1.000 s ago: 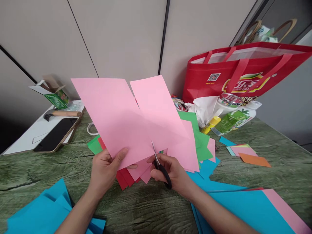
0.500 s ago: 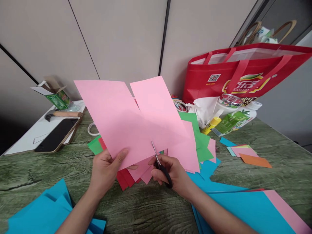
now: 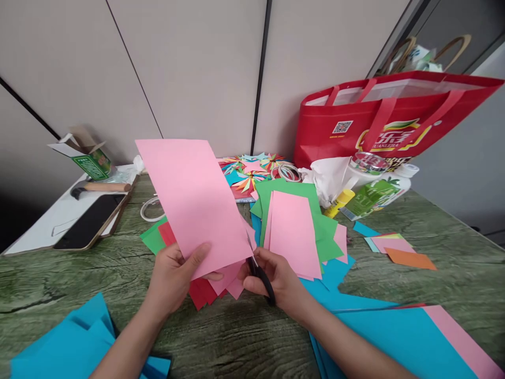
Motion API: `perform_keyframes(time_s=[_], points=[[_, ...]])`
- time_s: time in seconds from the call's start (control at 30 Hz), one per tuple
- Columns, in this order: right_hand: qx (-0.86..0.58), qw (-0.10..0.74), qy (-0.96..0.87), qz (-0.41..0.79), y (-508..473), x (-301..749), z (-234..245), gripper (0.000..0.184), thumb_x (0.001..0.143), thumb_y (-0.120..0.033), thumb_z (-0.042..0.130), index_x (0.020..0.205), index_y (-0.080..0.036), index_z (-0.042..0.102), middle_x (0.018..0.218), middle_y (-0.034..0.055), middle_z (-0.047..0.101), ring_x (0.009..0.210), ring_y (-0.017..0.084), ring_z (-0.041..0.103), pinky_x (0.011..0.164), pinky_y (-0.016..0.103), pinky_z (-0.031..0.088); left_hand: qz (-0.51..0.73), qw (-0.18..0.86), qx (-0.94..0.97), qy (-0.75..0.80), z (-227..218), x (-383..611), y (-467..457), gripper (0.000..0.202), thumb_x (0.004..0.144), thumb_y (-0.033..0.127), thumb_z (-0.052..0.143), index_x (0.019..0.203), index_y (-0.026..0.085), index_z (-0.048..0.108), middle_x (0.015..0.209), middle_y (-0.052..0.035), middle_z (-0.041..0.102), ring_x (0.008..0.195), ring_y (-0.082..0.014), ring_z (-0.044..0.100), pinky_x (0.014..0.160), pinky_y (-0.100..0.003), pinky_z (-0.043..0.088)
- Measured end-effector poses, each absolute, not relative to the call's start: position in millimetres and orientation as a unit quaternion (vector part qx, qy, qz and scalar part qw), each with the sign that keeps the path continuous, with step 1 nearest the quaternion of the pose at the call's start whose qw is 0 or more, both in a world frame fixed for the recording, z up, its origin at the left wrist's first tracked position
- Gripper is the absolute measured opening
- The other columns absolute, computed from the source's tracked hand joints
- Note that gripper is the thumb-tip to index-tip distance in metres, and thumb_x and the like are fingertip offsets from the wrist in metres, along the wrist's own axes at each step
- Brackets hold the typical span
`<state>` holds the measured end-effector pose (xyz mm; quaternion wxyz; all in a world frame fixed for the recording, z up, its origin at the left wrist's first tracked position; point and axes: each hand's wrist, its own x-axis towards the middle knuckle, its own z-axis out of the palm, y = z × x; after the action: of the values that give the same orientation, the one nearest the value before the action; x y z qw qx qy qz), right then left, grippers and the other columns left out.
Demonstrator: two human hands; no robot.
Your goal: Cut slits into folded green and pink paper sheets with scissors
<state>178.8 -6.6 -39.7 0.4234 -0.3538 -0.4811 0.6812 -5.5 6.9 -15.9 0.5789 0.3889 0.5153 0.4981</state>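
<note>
My left hand pinches the lower left corner of a pink sheet of paper, thumb on top, holding it raised and tilted above the table. In my right hand is a pair of scissors with black handles, its blades at the sheet's lower right corner. Beyond the blades lies a stack of pink paper pieces on green paper. Red paper and more pink pieces lie below the held sheet, partly hidden by it and my left hand.
Blue paper stacks lie front left and front right. Behind stand a red bag, a yellow glue stick and colourful folded paper. A phone, a hammer and a tape roll are at left.
The scissors have cut through the pink sheet. Its right-hand part has come away from the piece in my left hand, uncovering the pink stack and the colourful paper behind.
</note>
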Motion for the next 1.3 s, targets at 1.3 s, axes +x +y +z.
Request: perform_keyframes(time_s=[1.3], points=[[-0.375,0.418,-0.471,0.68,-10.1,176.4,-37.9,0.033,0.065,-0.043,0.066,0.078,-0.015,0.053,0.052,-0.0047,0.049,0.042,0.007,0.04,0.043,0.022,0.031,0.477,0.62,0.366,0.504,-10.4,-1.3,11.1,0.02,0.061,0.026,0.071,0.075,0.012,0.067,0.071,-0.0053,0.071,0.054,-0.017,0.064,0.044,-0.026,0.056]])
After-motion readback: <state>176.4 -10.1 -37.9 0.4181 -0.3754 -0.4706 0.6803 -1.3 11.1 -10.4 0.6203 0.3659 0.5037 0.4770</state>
